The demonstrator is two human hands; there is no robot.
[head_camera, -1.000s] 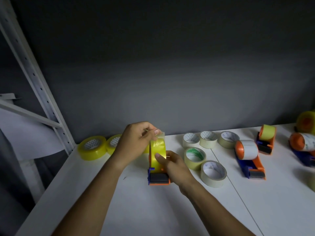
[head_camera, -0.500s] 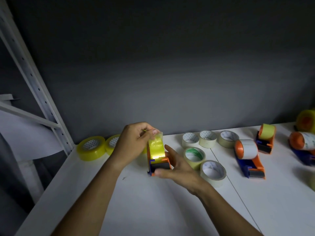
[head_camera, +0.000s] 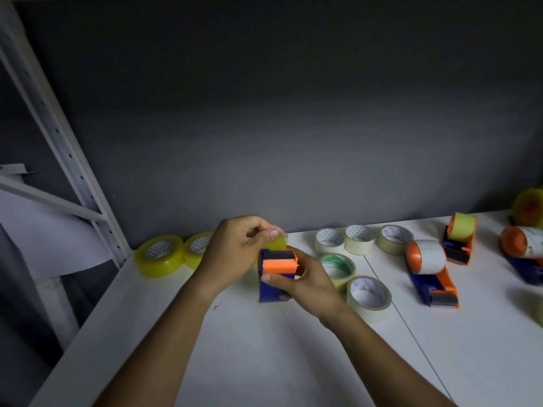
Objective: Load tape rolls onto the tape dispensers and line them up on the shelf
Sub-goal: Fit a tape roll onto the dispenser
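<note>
While the right hand (head_camera: 302, 282) is gripping the blue and orange dispenser (head_camera: 274, 277) above the near part of the white shelf (head_camera: 264, 362), the left hand (head_camera: 238, 254) is pinching the yellow tape (head_camera: 277, 243) on it. To my eye the end is being fed past the roller, so it is worth keeping it straight and taut. Behind, loose rolls (head_camera: 368, 298) and a loaded dispenser (head_camera: 432, 268) are waiting

Open room is left on the white shelf (head_camera: 241, 353) along the near front. The back edge is blocked by yellow tape rolls (head_camera: 173, 255) leftward and pale rolls (head_camera: 360, 240) rightward; the right side is crowded by loaded dispensers (head_camera: 432, 270).
</note>
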